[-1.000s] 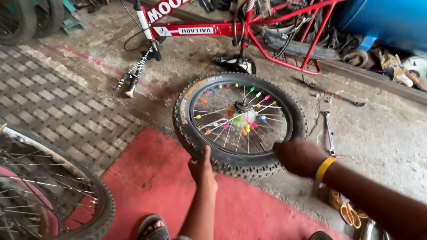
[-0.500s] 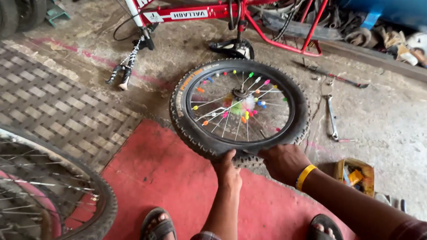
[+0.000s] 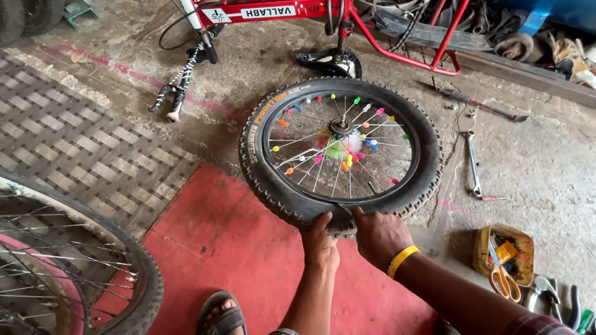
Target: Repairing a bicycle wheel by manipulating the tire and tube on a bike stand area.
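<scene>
Change since earlier frame: both hands have shifted along the tyre's near edge and closed together; the view has drawn nearer to the wheel.
Wheel [image 3: 340,149]: lies flat on the concrete floor [image 3: 546,161], partly over the red mat [image 3: 236,248]; coloured beads sit on its spokes.
Tyre [image 3: 273,186]: black and knobbly, seated around the rim; its near section is in the hands.
Left hand [image 3: 320,242]: at the wheel's near edge, fingers curled over the tyre wall, gripping it.
Right hand [image 3: 380,236]: just beside the left hand on the same section, fingers folded onto the tyre; a yellow wristband [image 3: 402,260] is on the wrist.
Reason for hold: judged, the paired grip concentrates force on one short stretch of tyre.
Spanner [image 3: 473,162]: on the floor right of the wheel, apart from it.
Scissors [image 3: 501,276]: in a small yellow tray [image 3: 481,248], right of the wheel's near edge.
Red bicycle frame [image 3: 273,11]: beyond the wheel.
Second wheel [image 3: 93,260]: well left of the wheel.
Sandalled foot [image 3: 222,315]: on the mat, nearer than the wheel.
</scene>
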